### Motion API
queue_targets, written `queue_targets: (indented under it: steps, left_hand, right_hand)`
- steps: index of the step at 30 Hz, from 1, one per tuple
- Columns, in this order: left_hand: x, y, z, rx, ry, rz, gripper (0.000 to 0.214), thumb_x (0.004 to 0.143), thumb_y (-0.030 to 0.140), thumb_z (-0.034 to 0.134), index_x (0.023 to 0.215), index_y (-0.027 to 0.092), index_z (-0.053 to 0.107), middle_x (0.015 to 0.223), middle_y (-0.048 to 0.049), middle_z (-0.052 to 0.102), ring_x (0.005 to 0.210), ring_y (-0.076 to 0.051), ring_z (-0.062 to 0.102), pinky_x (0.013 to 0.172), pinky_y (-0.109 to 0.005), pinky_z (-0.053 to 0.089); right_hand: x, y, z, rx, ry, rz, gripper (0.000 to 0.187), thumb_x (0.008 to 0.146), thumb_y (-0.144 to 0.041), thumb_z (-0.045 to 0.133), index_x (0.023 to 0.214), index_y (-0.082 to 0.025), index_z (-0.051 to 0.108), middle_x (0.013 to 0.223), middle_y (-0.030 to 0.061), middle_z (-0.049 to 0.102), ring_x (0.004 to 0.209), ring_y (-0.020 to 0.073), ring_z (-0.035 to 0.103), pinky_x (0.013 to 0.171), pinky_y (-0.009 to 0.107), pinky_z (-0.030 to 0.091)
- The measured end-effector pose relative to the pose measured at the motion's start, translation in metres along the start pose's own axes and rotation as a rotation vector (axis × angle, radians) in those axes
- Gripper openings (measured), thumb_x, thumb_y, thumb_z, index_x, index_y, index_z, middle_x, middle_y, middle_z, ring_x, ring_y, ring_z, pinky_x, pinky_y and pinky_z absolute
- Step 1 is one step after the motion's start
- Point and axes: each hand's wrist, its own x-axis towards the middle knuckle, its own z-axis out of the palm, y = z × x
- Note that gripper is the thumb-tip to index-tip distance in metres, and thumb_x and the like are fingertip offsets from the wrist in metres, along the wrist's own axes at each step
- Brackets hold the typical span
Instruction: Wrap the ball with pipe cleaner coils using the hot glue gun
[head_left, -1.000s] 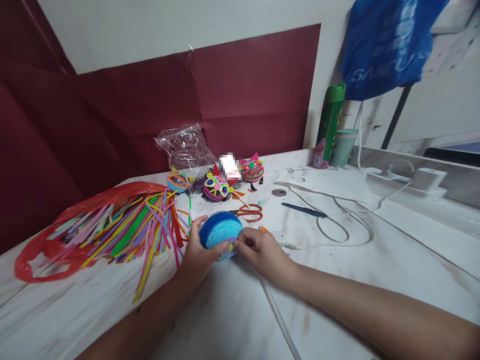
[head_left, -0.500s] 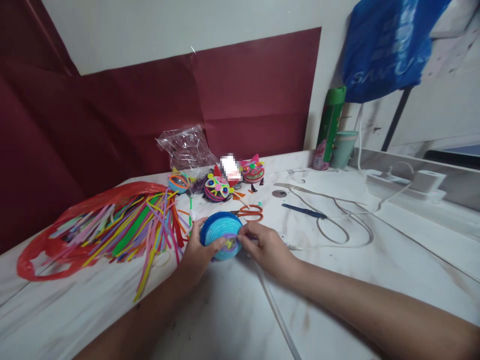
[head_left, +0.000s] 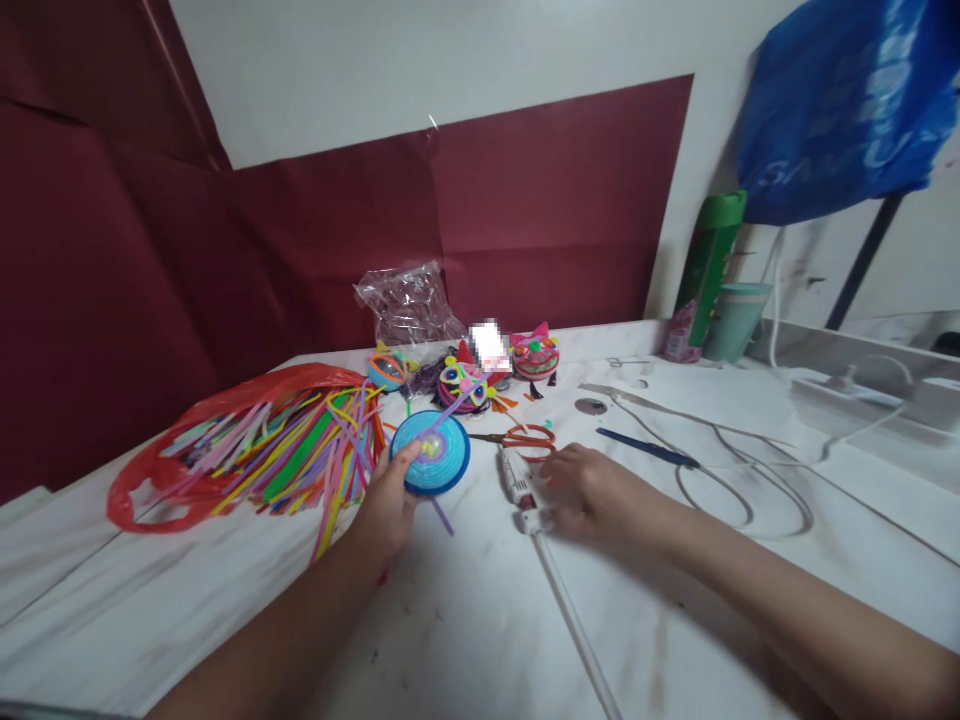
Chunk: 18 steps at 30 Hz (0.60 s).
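My left hand [head_left: 391, 500] is closed on the edge of a round disc [head_left: 448, 478] coiled from light and dark blue pipe cleaners. A purple pipe cleaner [head_left: 459, 404] crosses its yellow-and-purple centre and sticks out at the upper right, its other end showing below. My right hand [head_left: 581, 490] is just right of a white glue gun [head_left: 516, 475] lying on the table; its curled fingers are smeared by motion, and whether they touch the gun is unclear. A long clear glue stick [head_left: 574, 620] runs from the gun toward me.
A red plastic bag [head_left: 124, 495] with many coloured pipe cleaners [head_left: 285, 450] lies left. Behind are orange-handled scissors [head_left: 532, 438], decorated cat-face discs [head_left: 463, 388] and a clear plastic wrapper [head_left: 409, 305]. A dark blue tool [head_left: 645, 447] and a looped cable [head_left: 739, 500] lie right, near a green cup [head_left: 739, 325].
My right hand has let go of the purple strip at the disc and moved right to the glue gun. My left hand has tilted the disc up. The view has shifted left.
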Motion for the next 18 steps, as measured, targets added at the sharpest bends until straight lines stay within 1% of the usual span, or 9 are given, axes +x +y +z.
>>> queue_targets:
  steps: [2, 4, 6, 8, 11, 13, 15, 17, 18]
  left_hand:
    - [0.003, -0.002, -0.002, -0.028, -0.006, -0.017, 0.035, 0.070, 0.030, 0.071, 0.101, 0.019, 0.060, 0.091, -0.0041, 0.072, 0.078, -0.018, 0.069, 0.070, -0.032, 0.057]
    - [0.004, -0.004, -0.004, -0.040, -0.025, -0.028, 0.035, 0.071, 0.029, 0.070, 0.103, 0.019, 0.061, 0.092, -0.0048, 0.072, 0.078, -0.019, 0.069, 0.068, -0.031, 0.057]
    - [0.004, -0.005, -0.005, -0.029, -0.032, -0.021, 0.034, 0.072, 0.030, 0.069, 0.104, 0.020, 0.061, 0.095, -0.0058, 0.071, 0.080, -0.021, 0.068, 0.065, -0.031, 0.057]
    - [0.002, -0.004, -0.005, -0.007, -0.021, 0.003, 0.033, 0.072, 0.030, 0.069, 0.102, 0.021, 0.061, 0.096, -0.0066, 0.071, 0.083, -0.022, 0.068, 0.065, -0.032, 0.057]
    - [-0.003, -0.002, -0.005, 0.045, -0.021, 0.071, 0.035, 0.070, 0.030, 0.069, 0.102, 0.022, 0.062, 0.095, -0.0062, 0.071, 0.086, -0.022, 0.068, 0.072, -0.032, 0.056]
    - [-0.005, -0.001, -0.004, 0.090, -0.033, 0.108, 0.041, 0.068, 0.029, 0.071, 0.106, 0.023, 0.061, 0.094, -0.0050, 0.071, 0.086, -0.022, 0.067, 0.077, -0.032, 0.055]
    - [-0.006, -0.003, -0.003, 0.162, -0.039, 0.130, 0.050, 0.066, 0.030, 0.073, 0.113, 0.023, 0.058, 0.093, -0.0039, 0.069, 0.085, -0.021, 0.066, 0.079, -0.033, 0.053]
    - [-0.008, -0.005, -0.001, 0.261, -0.034, 0.141, 0.060, 0.064, 0.032, 0.075, 0.119, 0.023, 0.054, 0.097, -0.0041, 0.068, 0.084, -0.021, 0.065, 0.077, -0.033, 0.053]
    - [-0.010, -0.007, 0.001, 0.322, -0.025, 0.153, 0.065, 0.062, 0.033, 0.077, 0.121, 0.023, 0.052, 0.101, -0.0048, 0.066, 0.086, -0.021, 0.065, 0.076, -0.032, 0.052]
  right_hand:
    - [0.000, 0.001, 0.003, -0.090, -0.140, 0.001, 0.012, 0.068, -0.016, 0.063, 0.080, -0.018, 0.063, 0.089, 0.0110, 0.069, 0.088, 0.0275, 0.061, 0.080, 0.037, 0.047]
    - [0.000, 0.000, 0.008, -0.157, -0.200, 0.035, 0.013, 0.068, -0.013, 0.060, 0.080, -0.017, 0.062, 0.090, 0.0121, 0.070, 0.088, 0.0283, 0.061, 0.080, 0.039, 0.047]
    - [0.001, 0.002, 0.014, -0.187, -0.188, 0.068, 0.019, 0.068, -0.009, 0.057, 0.084, -0.017, 0.063, 0.093, 0.0129, 0.070, 0.091, 0.0284, 0.061, 0.079, 0.038, 0.047]
    - [0.001, 0.005, 0.020, -0.183, -0.140, 0.076, 0.024, 0.068, -0.007, 0.056, 0.089, -0.018, 0.064, 0.094, 0.0123, 0.070, 0.095, 0.0278, 0.061, 0.080, 0.036, 0.047]
    - [0.001, 0.009, 0.023, -0.149, -0.075, 0.033, 0.026, 0.067, -0.007, 0.058, 0.088, -0.019, 0.064, 0.092, 0.0100, 0.069, 0.094, 0.0264, 0.061, 0.081, 0.035, 0.047]
    - [0.001, 0.007, 0.019, -0.123, 0.036, -0.012, 0.020, 0.069, -0.010, 0.058, 0.085, -0.020, 0.064, 0.087, 0.0090, 0.069, 0.087, 0.0255, 0.062, 0.078, 0.036, 0.049]
    - [0.001, -0.001, 0.014, -0.089, 0.240, -0.087, 0.015, 0.077, -0.013, 0.055, 0.088, -0.019, 0.063, 0.086, 0.0097, 0.067, 0.084, 0.0248, 0.061, 0.075, 0.038, 0.050]
    - [0.003, -0.011, 0.009, -0.061, 0.456, -0.187, 0.017, 0.085, -0.015, 0.051, 0.098, -0.017, 0.061, 0.094, 0.0120, 0.066, 0.090, 0.0252, 0.061, 0.077, 0.039, 0.051]
    - [0.004, -0.016, 0.007, -0.056, 0.535, -0.231, 0.019, 0.088, -0.015, 0.049, 0.103, -0.017, 0.060, 0.100, 0.0134, 0.066, 0.097, 0.0258, 0.060, 0.081, 0.041, 0.051]
